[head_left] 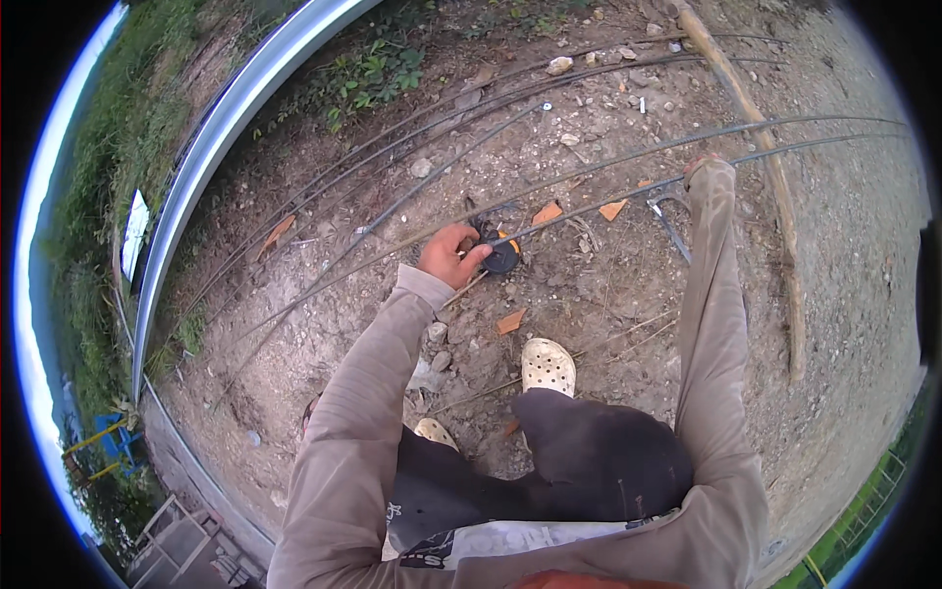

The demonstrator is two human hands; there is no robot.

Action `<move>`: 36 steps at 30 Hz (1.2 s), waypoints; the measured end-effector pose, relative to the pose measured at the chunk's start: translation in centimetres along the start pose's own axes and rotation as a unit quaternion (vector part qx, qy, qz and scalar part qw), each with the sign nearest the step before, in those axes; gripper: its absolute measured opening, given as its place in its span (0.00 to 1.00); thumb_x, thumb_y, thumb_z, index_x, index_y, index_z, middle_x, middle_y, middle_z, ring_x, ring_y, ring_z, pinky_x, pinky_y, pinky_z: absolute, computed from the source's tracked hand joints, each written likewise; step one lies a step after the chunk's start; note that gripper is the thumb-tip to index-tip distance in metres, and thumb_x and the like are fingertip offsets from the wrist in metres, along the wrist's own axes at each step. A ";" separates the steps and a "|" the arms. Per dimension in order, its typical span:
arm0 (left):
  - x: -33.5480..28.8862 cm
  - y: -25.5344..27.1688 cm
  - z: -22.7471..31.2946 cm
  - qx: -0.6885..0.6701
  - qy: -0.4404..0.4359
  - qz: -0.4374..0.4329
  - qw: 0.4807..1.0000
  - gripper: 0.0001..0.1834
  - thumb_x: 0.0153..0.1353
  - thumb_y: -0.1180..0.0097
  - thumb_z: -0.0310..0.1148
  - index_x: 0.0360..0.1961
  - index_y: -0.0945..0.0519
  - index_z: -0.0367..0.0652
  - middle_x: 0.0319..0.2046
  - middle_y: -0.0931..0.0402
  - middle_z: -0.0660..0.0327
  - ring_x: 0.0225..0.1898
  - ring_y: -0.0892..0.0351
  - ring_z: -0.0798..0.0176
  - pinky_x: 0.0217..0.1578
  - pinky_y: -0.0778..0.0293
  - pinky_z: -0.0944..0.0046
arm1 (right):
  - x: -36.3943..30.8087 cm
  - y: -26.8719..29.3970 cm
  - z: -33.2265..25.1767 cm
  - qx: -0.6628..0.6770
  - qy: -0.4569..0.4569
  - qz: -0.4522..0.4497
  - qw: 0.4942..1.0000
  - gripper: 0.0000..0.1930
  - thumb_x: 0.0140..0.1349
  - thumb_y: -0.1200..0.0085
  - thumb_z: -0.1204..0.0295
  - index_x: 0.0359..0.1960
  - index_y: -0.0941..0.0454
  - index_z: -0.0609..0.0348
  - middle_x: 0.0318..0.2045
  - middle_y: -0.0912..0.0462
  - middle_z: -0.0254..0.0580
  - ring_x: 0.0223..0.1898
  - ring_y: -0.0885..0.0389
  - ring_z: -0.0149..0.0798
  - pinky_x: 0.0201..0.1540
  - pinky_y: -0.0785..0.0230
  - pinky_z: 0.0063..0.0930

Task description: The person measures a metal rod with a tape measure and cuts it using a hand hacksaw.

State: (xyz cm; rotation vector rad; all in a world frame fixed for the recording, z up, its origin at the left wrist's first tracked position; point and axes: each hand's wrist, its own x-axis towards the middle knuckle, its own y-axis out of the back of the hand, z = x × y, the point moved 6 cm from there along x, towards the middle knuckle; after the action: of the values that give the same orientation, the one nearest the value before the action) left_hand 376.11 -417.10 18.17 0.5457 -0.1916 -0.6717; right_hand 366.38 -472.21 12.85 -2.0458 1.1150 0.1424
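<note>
My left hand (453,256) is closed at the near end of a long thin steel rod (589,208). Thumb and fingers curl against a round black and orange tape measure (503,255), which they seem to grip; part of it lies under the rod's end. Far out to the right, my right hand (706,169) meets the same rod, its fingers bent over it and mostly hidden by the sleeve. Just left of that forearm, a small metal-framed tool, perhaps a hacksaw (670,231), lies on the dirt. A second rod (628,155) runs alongside, farther from me.
More thin rods (432,131) lie beyond on stony soil. A wooden pole (775,177) crosses beneath the rods at the right. Orange tile shards (510,321) are scattered near my pale clog (548,365). A long shiny metal channel (211,128) curves along the left, by the plants.
</note>
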 end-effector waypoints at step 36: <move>-0.2 4.4 -9.2 0.045 0.149 -0.001 0.988 0.16 0.52 0.50 0.45 0.37 0.23 0.46 0.32 0.23 0.53 0.35 0.24 0.50 0.36 0.30 0.61 | -3.5 -4.2 -1.3 -0.134 0.172 0.052 0.975 0.11 0.61 0.57 0.65 0.24 0.35 0.57 0.17 0.30 0.40 0.17 0.31 0.38 0.24 0.34 0.29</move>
State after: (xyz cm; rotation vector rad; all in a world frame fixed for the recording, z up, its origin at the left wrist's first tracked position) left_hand 381.45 -410.25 12.77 0.7259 0.0602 -0.5779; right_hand 367.06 -469.50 17.74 -2.3106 1.4847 -0.0124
